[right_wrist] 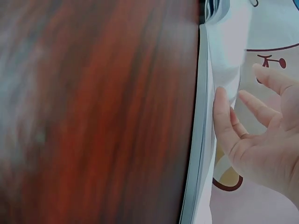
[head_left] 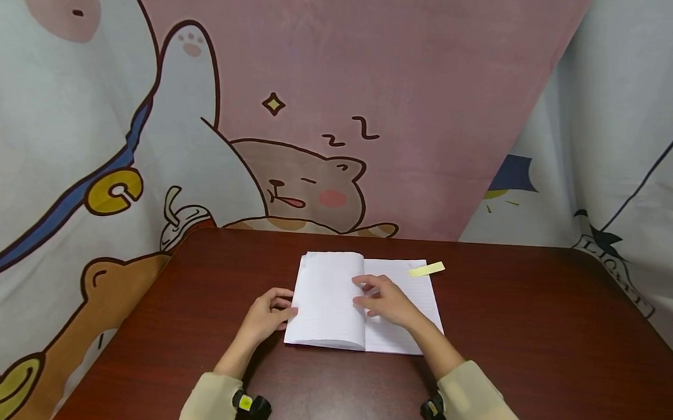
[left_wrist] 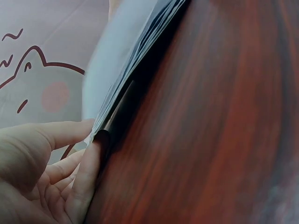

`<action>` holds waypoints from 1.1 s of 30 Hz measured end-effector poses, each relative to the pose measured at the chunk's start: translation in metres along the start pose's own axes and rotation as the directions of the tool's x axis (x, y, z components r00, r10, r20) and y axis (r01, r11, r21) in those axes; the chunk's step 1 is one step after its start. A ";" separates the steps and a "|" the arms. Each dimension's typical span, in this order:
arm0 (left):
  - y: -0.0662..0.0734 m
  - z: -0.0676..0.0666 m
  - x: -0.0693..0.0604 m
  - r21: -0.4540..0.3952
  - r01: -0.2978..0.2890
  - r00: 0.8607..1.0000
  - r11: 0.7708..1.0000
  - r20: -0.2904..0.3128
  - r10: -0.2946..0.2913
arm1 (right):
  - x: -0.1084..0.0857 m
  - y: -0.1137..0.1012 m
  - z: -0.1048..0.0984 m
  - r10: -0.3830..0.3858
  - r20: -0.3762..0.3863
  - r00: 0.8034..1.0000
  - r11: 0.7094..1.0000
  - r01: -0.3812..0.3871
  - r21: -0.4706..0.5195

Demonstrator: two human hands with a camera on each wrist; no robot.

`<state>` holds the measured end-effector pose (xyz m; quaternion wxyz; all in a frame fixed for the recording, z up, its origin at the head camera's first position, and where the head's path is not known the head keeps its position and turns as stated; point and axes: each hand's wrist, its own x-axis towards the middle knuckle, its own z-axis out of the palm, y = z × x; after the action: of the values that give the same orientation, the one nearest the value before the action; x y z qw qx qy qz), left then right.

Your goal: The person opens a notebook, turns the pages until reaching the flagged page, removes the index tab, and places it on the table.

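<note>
An open notebook with white pages lies on the table, its left-hand pages bulging near the spine. The right-hand page has faint ruled lines. A pale yellow sticky strip pokes out past that page's top right corner. My left hand pinches the notebook's left edge, thumb above and fingers below; the left wrist view shows the stacked page edges there. Over the spine hovers my right hand, fingers spread and loosely bent, holding nothing. Whether its fingertips touch paper I cannot tell.
The dark reddish-brown table extends around the notebook. Behind it hangs a cartoon-printed cloth in pink and white. Black wrist cameras sit by both sleeves.
</note>
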<state>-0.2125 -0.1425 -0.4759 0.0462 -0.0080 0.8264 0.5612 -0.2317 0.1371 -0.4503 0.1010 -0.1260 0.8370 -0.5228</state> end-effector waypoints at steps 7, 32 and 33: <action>0.000 0.000 0.000 0.006 -0.011 1.000 1.000 0.002 0.011 | 0.001 -0.001 0.004 -0.004 -0.016 1.000 1.000 0.003 -0.030; 0.000 0.001 0.002 -0.047 0.009 1.000 0.999 -0.010 -0.010 | 0.000 -0.003 0.005 0.000 -0.005 1.000 0.998 -0.001 -0.067; 0.000 0.000 0.002 -0.049 0.010 1.000 0.999 -0.010 -0.011 | 0.000 -0.003 0.005 -0.001 -0.003 1.000 0.998 0.000 -0.067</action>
<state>-0.2144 -0.1421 -0.4763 0.0445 -0.0163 0.8127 0.5807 -0.2304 0.1317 -0.4496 0.0954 -0.1287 0.8543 -0.4945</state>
